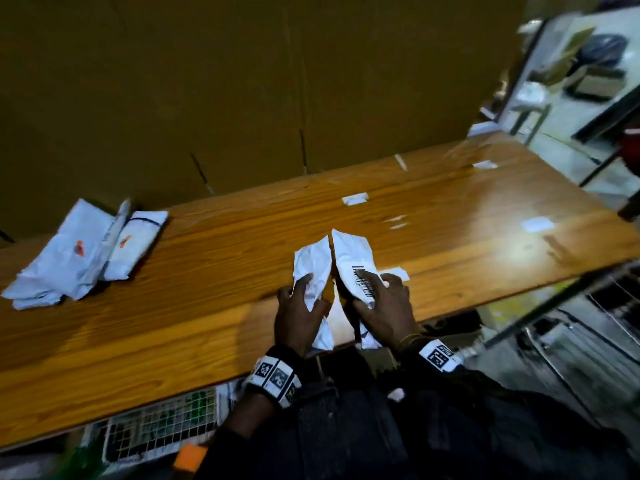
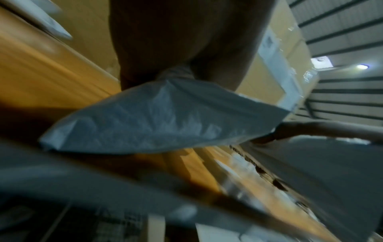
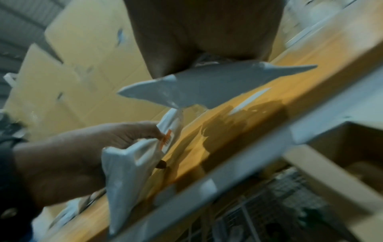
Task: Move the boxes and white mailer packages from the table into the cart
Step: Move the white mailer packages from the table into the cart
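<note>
My left hand [image 1: 302, 306] grips a plain white mailer [image 1: 313, 268], seen from below in the left wrist view as a crumpled mailer [image 2: 161, 117]. My right hand [image 1: 381, 303] grips a second white mailer with a barcode label [image 1: 355, 261], which shows edge-on in the right wrist view as the barcode mailer [image 3: 207, 85]. Both are held side by side just above the front edge of the wooden table [image 1: 207, 265]. A pile of white mailers [image 1: 86, 251] lies at the table's left end. A wire cart [image 1: 159, 427] shows under the table edge.
Tall cardboard sheets [image 1: 242, 81] stand behind the table. Small white paper scraps [image 1: 355, 199] lie scattered on the tabletop. A metal rack frame [image 1: 554, 306] and shelving stand to the right. A cardboard box [image 3: 342, 155] sits below the table edge.
</note>
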### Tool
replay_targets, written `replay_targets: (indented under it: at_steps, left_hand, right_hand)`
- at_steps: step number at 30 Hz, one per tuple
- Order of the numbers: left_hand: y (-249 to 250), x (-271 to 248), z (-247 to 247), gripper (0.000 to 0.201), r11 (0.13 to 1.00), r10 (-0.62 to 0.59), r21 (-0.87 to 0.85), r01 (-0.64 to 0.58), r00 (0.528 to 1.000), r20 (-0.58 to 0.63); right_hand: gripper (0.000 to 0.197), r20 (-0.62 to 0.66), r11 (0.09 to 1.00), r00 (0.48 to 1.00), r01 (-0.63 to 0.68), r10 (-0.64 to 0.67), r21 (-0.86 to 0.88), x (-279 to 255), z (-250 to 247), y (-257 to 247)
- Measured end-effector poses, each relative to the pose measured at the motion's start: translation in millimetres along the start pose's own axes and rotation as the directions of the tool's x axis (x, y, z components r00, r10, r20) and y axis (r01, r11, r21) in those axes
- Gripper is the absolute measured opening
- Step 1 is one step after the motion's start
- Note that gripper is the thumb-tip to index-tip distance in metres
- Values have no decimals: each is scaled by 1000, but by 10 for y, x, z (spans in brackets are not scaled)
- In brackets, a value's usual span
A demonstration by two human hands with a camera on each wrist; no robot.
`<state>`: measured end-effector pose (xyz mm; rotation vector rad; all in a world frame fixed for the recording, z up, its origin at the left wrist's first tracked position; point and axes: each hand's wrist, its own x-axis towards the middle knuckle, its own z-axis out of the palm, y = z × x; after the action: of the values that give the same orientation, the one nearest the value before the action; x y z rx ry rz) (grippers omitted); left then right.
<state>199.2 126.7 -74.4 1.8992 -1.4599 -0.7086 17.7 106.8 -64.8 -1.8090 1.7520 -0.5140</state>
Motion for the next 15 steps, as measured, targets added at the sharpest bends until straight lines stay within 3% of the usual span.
replay_targets:
  at_steps: [9,12,15]
  left_hand:
    - [773,-595,1072,53,986,162,-6,-164,968,194]
    - [1112,-746,1455,54,967,254,-47,-252,919,302]
    - [1405,-885,1812,52,933,346,-60,-354,843,413]
  right_hand:
    - [70,-234,974,946,-208,224,91,-860,-757,1113]
    - [63,-327,945,887,-292,325,148,-1147,-1048,1461]
    - [75,-389,905,817,-374,425,204,-1423,-1280,1747]
